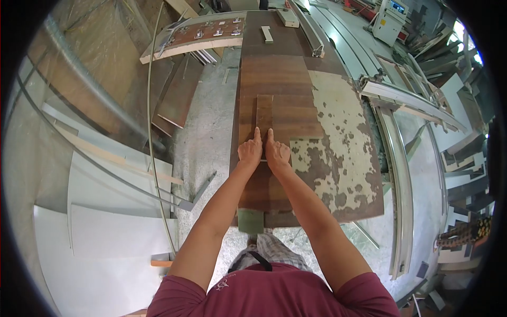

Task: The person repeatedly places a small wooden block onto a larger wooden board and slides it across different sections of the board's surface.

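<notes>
Both hands are at the near part of a narrow brown wooden strip (265, 112), which lies lengthwise on wood-grained brown boards (282, 79) on the worktable. My left hand (250, 150) is at the strip's left edge, its index finger stretched forward along it and the other fingers curled. On the right edge, my right hand (278, 151) mirrors this, index finger straight and the rest folded. The two hands seem to grip the strip between them, though the thumbs are hard to make out. Past the fingertips, the strip's far end is uncovered.
A patchy, peeled cream surface (346, 142) covers the table's right side. A small pale block (266, 35) lies further back. Metal rails (396, 174) run along the right, near a machine cabinet (390, 22). White panels (116, 227) lean at left, behind a thin cable.
</notes>
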`<state>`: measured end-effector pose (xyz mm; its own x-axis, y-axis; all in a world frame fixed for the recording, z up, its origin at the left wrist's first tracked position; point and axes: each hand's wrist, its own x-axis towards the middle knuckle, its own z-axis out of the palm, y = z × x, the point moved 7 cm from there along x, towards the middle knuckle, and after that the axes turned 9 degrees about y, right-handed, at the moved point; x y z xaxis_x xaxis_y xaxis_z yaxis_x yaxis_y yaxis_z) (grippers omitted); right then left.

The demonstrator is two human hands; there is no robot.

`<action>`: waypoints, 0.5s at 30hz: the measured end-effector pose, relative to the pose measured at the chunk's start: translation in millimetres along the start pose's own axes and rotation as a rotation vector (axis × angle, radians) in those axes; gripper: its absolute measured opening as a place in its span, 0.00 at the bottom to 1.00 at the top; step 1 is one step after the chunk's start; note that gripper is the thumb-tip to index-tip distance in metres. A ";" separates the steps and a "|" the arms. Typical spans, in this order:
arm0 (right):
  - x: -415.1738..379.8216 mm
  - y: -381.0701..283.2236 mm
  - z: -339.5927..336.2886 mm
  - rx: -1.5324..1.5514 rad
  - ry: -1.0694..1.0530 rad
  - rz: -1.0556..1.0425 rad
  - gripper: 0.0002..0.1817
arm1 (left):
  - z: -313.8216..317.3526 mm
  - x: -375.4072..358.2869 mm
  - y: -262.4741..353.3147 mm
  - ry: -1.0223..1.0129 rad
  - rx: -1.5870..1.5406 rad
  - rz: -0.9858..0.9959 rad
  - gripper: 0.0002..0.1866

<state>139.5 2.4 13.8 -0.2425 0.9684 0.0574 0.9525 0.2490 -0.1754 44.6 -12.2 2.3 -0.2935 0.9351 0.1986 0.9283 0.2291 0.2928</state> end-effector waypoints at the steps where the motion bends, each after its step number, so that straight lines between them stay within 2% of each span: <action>1: 15.1 0.5 2.3 0.008 -0.001 0.009 0.31 | 2.1 14.9 0.3 -0.004 0.007 0.009 0.23; 6: 102.8 3.4 9.7 0.053 0.039 0.028 0.30 | 13.5 98.2 6.6 -0.048 0.003 -0.017 0.24; 15: 266.3 5.8 18.8 0.104 0.168 -0.012 0.23 | 55.8 259.6 6.1 0.031 0.028 0.007 0.22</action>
<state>77.0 261.9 9.6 -0.2115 0.9518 0.2220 0.9232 0.2692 -0.2743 -13.2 247.0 3.4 -0.2932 0.9281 0.2295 0.9363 0.2302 0.2653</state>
